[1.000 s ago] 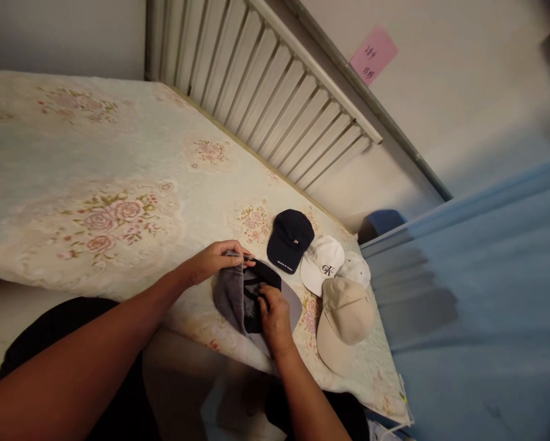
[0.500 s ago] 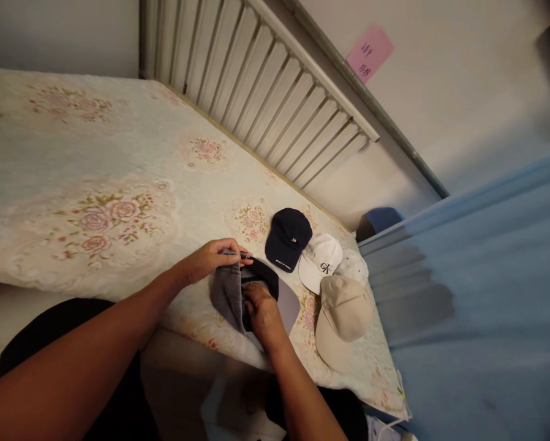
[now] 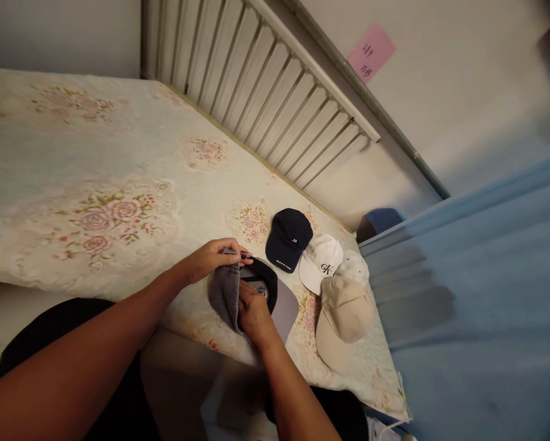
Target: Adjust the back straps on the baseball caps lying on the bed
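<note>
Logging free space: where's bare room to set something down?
Widest: floral cloth between left hand and slatted panel. Smaller: between beige cap and blue curtain. Crowded: navy cap, white caps, beige cap; gray cap with right hand inside.

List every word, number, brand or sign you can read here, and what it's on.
"CK": front of the white cap.
Too small to read surely: emblem and brim lettering on the navy cap.
Unclear: handwriting on the pink note.
Too blurred: light marking inside the grey cap.
</note>
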`<state>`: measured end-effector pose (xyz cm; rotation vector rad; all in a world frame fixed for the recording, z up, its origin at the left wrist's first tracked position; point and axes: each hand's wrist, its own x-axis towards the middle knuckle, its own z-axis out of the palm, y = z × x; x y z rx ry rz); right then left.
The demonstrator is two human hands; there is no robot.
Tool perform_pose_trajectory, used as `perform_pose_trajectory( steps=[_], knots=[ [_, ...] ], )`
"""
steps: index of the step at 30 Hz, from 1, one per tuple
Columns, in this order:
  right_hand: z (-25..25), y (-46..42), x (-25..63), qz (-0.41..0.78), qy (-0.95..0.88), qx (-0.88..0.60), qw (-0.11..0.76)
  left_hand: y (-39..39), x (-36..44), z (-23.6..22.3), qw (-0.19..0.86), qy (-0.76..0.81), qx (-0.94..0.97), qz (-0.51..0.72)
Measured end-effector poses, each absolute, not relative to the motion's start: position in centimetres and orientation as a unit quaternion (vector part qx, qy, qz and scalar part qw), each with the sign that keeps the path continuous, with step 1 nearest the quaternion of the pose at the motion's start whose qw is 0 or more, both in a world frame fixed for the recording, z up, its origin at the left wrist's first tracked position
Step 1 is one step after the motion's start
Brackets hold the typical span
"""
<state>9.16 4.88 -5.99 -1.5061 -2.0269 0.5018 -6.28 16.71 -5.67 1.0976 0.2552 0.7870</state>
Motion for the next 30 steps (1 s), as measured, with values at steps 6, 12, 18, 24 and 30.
perform_pose_trajectory(
  steps=[6,12,18,24,30],
  knots=[
    [-5.0,2.2,10.6,0.193,-0.669,-0.633,0.338,16.8,-6.3,-5.5,0.768,0.123,0.514,0.363],
    [-5.1,-1.9,10.8,0.133,-0.731,-0.607,0.281,16.7,-6.4,-5.6,0.764,0.127,0.515,0.367],
    [-6.7,-2.9,11.0,0.046,-0.781,-0.589,0.201,16.6,-6.3,-5.4,0.767,0.129,0.511,0.367],
    [-6.5,-2.9,11.2,-0.002,-0.799,-0.579,0.162,16.6,-6.2,-5.6,0.765,0.129,0.517,0.362],
    [-6.4,-3.4,13.5,-0.039,-0.785,-0.6,0.153,16.3,-5.9,-5.8,0.761,0.133,0.532,0.347]
  ],
)
